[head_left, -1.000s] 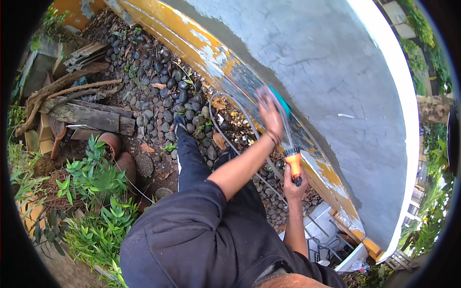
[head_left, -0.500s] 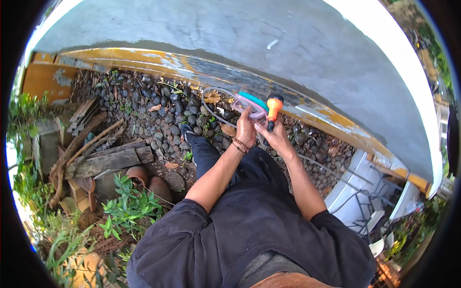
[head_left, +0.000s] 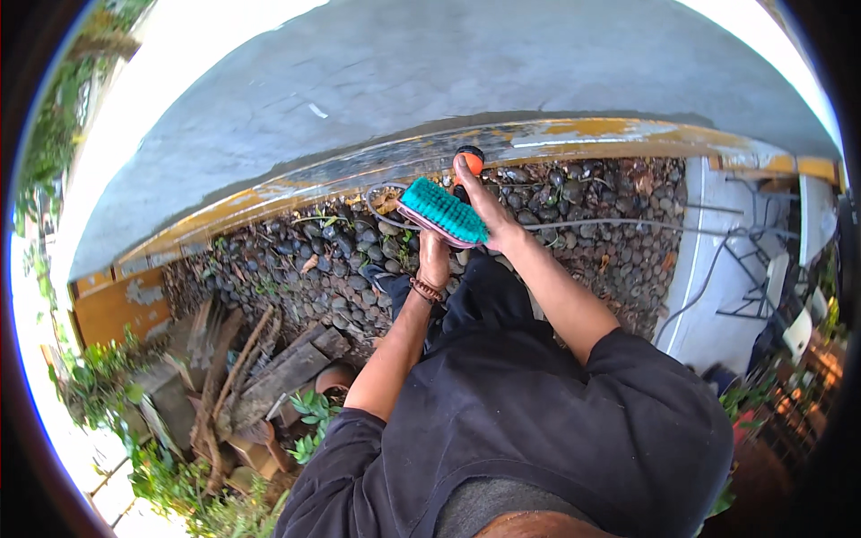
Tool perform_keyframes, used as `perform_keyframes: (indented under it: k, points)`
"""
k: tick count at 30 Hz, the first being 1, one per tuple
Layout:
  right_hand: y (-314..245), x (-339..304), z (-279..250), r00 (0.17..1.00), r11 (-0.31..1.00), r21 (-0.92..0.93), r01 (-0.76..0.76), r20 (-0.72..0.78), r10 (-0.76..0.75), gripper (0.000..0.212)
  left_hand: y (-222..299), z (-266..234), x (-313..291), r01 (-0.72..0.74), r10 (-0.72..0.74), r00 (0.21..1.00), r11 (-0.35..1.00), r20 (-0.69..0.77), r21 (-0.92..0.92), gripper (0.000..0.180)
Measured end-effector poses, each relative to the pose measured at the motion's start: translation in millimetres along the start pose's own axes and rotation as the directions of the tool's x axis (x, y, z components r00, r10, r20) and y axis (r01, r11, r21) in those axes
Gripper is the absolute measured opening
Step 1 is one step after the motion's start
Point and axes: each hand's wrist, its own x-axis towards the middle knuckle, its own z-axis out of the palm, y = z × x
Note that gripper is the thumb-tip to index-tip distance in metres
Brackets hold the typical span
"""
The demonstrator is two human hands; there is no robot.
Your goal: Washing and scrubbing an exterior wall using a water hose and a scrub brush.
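Observation:
My left hand [head_left: 434, 258] is closed round a scrub brush [head_left: 441, 212] with teal bristles and a pinkish back. The bristles face up toward me, and the brush hides most of my left fingers. Just right of it, my right hand [head_left: 491, 213] grips an orange and black hose nozzle [head_left: 471, 160], thumb laid along its head. The nozzle points away toward the wall, its lower part hidden behind the brush and hand. A grey hose [head_left: 628, 222] runs off to the right, and a loop of it shows left of the brush.
A grey wall [head_left: 430, 72] with a peeling yellow base [head_left: 583, 131] stands ahead. Dark stones [head_left: 314, 247] cover the ground below it. Old planks [head_left: 282, 381] and plants [head_left: 170, 466] lie at the left. On the right is a white panel [head_left: 708, 260] beside a dark metal frame [head_left: 758, 287].
The brush has turned from edge-on to bristles up. My right hand has moved left with the nozzle, which now tilts farther away. The whole view has swung round.

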Motion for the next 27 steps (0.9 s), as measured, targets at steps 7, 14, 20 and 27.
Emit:
perform_keyframes:
  k: [7,14,20,27]
  points:
    - [12.1,-6.2,-32.8,0.992,0.879,0.467,0.1,-0.111,-0.054,0.042,2.7,6.9,28.5,-0.179,0.056,0.965,0.857,0.258,0.482,0.043]
    - [35.8,-19.7,-45.5,0.742,0.877,-0.015,0.481,-0.527,-0.415,0.03,16.9,37.5,39.6,-0.079,0.0,0.989,0.85,0.15,0.52,0.051]
    - [2.6,-66.3,-76.0,0.816,0.734,-0.491,0.469,-0.078,-0.573,0.049,23.1,60.6,51.5,-0.032,-0.135,0.953,0.846,0.271,0.532,0.049]
    - [5.5,-76.3,-108.6,0.901,0.908,0.119,0.402,-0.228,-0.369,0.044,35.9,99.5,55.0,-0.146,0.027,0.924,0.947,0.382,0.286,0.035]
